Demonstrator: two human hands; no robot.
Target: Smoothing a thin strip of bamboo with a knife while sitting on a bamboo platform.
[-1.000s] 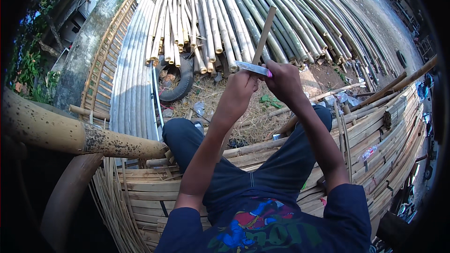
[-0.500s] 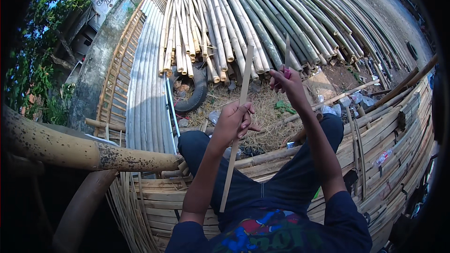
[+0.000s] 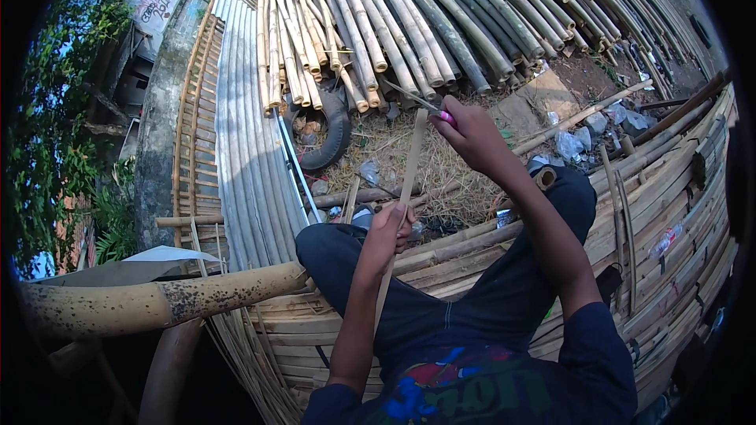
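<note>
My left hand (image 3: 389, 233) is closed round a long, flat bamboo strip (image 3: 410, 170) above my left thigh. The strip slants upward and away, and its lower end passes behind my left forearm. In my closed right hand (image 3: 471, 138) is a knife (image 3: 415, 100) with a pink handle, its narrow blade pointing up and left. That blade lies across the strip's upper end; whether it touches or bites into the bamboo I cannot tell.
Bamboo poles (image 3: 441, 24) are piled ahead, with an old tyre (image 3: 327, 138) before them. A thick bamboo pole (image 3: 165, 299) juts in from the left. Split bamboo slats (image 3: 488, 264) lie beneath my legs. Grey corrugated sheeting (image 3: 244, 126) stretches along the left.
The knife has swung from upright to slanting left and now meets the strip's upper end. My right hand has come left and down, and my left hand sits lower on the strip.
</note>
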